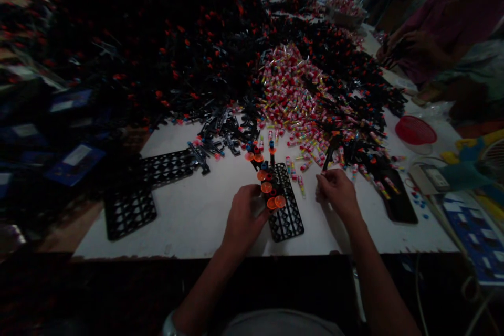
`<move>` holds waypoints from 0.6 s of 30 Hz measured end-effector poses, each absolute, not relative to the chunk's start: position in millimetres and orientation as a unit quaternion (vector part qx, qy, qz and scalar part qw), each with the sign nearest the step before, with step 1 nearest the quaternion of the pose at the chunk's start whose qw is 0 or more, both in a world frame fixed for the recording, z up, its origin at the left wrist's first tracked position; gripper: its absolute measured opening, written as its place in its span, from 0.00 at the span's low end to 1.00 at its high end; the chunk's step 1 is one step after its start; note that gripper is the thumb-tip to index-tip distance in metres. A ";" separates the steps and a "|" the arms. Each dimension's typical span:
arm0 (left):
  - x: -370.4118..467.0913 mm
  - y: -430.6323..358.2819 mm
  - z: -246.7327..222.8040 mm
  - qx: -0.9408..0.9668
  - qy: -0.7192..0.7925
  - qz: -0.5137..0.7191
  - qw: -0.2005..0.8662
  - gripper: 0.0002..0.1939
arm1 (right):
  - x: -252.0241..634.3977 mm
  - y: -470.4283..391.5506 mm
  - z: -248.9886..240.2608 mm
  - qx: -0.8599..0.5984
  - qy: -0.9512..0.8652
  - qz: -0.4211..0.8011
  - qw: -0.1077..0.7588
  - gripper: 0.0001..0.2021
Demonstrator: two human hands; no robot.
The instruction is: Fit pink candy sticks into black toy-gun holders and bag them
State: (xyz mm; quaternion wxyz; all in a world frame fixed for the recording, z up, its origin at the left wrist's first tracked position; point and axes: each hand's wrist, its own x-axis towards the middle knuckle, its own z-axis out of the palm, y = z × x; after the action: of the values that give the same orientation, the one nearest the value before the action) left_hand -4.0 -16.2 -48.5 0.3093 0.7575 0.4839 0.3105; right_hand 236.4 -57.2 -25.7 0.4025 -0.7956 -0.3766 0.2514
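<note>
My left hand (246, 215) is closed round the left side of a cluster of small black parts with orange discs (266, 187) and blue tips. This cluster is over a black lattice tray (286, 218) on the white table. To the right, my right hand (337, 191) is closed, with its fingertips pinching the lower end of a small black piece (329, 156) that points up. Small pink and yellow tubes (301, 186) lie between my hands.
A pile of pink and yellow tubes (291, 84) and a big dark heap with orange tips (169, 52) cover the table (189, 231) beyond. Two lattice trays (132, 212) sit at left. A red basket (416, 130), a phone-like dark slab (401, 207) and a person (444, 31) are at right.
</note>
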 end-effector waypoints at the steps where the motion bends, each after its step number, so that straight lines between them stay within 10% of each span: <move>1: 0.0 -18.1 -48.6 0.762 0.488 0.301 0.300 0.16 | 225.5 -54.0 -24.4 -0.759 -0.357 0.315 0.444 0.16; 9: 12.3 -14.2 -48.9 0.792 0.503 0.256 0.234 0.06 | 176.5 -4.9 -33.8 -0.602 -0.375 0.434 0.555 0.17; 18: 9.5 -15.2 -48.7 0.791 0.485 0.270 0.258 0.11 | 159.8 -2.2 -29.8 -0.712 -0.555 0.215 0.373 0.07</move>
State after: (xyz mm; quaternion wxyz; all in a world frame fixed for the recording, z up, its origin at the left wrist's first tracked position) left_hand 9.5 -15.2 -48.7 0.2578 0.7908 0.4850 0.2702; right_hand 159.8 -2.2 -29.8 0.3725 -0.7119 -0.5553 0.2147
